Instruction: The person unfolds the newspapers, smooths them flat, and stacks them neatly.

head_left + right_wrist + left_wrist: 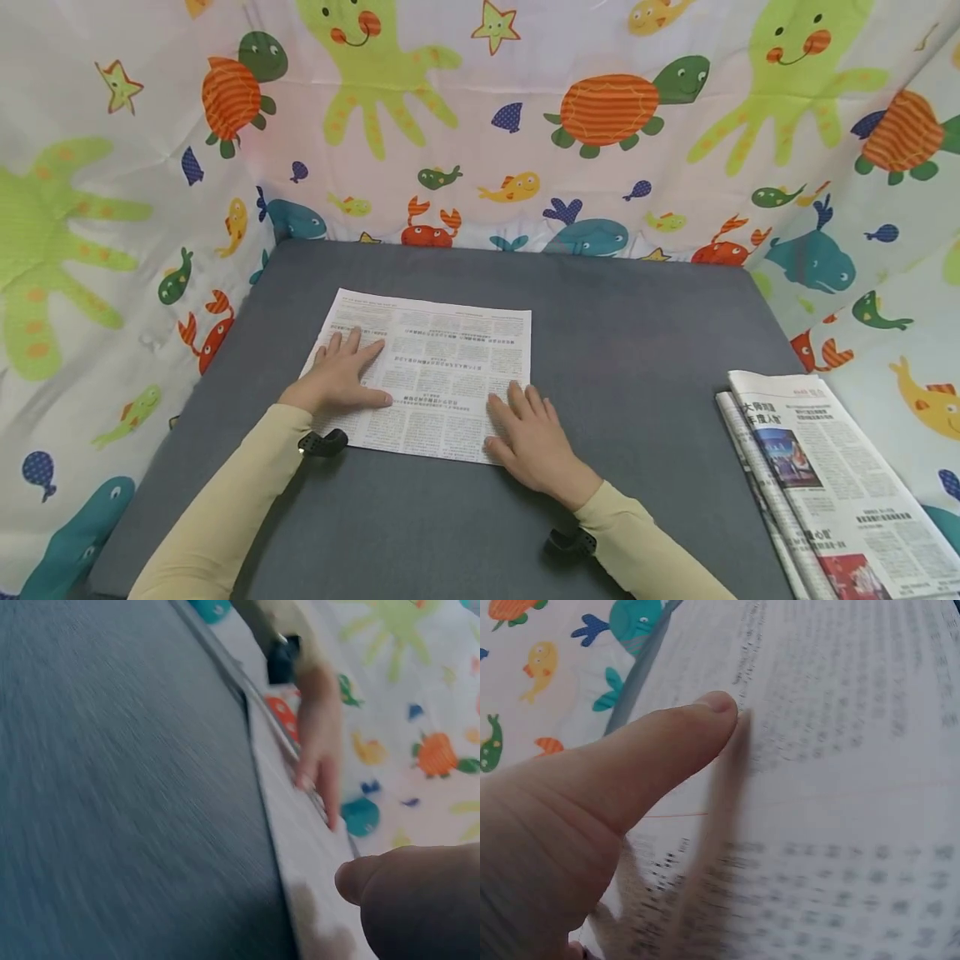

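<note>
A folded sheet of newspaper point(450, 367) lies flat on the grey table, left of the middle. On its left part rests my left hand point(337, 379), fingers spread and thumb pointing right across the print. My right hand point(542, 446) lies over the lower right corner, its fingers extended up along the right edge. Up close in the left wrist view, the left thumb point(652, 757) is over the printed columns, casting a shadow. The right wrist view catches the right thumb point(420, 892) by the newspaper point(289, 825), with the left hand beyond.
A stack of folded newspapers point(847, 467) lies at the table's right edge. The grey table point(645, 350) is bounded at the back and sides by a white curtain point(465, 108) printed with sea animals. Dark bands point(324, 443) sit on both wrists.
</note>
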`<state>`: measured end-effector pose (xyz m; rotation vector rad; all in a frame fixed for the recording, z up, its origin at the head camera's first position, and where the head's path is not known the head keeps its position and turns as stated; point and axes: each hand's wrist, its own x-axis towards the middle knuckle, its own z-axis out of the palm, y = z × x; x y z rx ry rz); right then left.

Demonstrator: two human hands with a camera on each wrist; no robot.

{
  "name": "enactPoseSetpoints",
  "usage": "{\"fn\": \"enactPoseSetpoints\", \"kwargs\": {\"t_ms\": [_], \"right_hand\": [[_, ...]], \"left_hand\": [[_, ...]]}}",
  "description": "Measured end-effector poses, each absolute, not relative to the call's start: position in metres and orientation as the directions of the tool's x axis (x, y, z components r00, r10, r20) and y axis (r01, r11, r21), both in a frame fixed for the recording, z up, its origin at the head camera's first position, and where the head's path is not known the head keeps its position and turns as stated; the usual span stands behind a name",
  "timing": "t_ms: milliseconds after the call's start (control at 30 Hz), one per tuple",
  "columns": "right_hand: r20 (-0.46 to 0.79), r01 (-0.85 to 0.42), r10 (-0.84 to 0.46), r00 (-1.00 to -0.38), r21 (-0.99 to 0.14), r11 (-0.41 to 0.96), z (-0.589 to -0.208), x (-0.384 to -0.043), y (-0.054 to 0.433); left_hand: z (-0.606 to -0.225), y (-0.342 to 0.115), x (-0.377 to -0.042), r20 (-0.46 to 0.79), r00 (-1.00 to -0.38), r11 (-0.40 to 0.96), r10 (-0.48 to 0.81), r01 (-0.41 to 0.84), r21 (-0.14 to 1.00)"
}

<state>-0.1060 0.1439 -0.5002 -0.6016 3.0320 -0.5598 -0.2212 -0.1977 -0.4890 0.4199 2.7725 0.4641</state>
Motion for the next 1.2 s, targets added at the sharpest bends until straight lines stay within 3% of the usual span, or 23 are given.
{"fn": "enactPoseSetpoints", "kwargs": {"t_ms": [100,533,1200], "right_hand": [[0.053,-0.411,-0.418,-0.907,-0.329,0.85,-0.505,-0.102,0.133],[0.088,-0.42,-0.412,-0.907,-0.281,0.863,-0.516,-0.101,0.132],[0.07,-0.399,-0.397,-0.915,-0.299,0.867,-0.515,-0.099,0.129]], "left_hand": [[-0.494,-0.197,-0.224,-0.252,-0.911,0.908,0.325,0.227,0.352],[-0.501,-0.197,-0.227,-0.229,-0.923,0.915,0.308,0.222,0.337],[-0.499,-0.194,-0.221,-0.234,-0.928,0.919,0.291,0.202,0.339]]}}
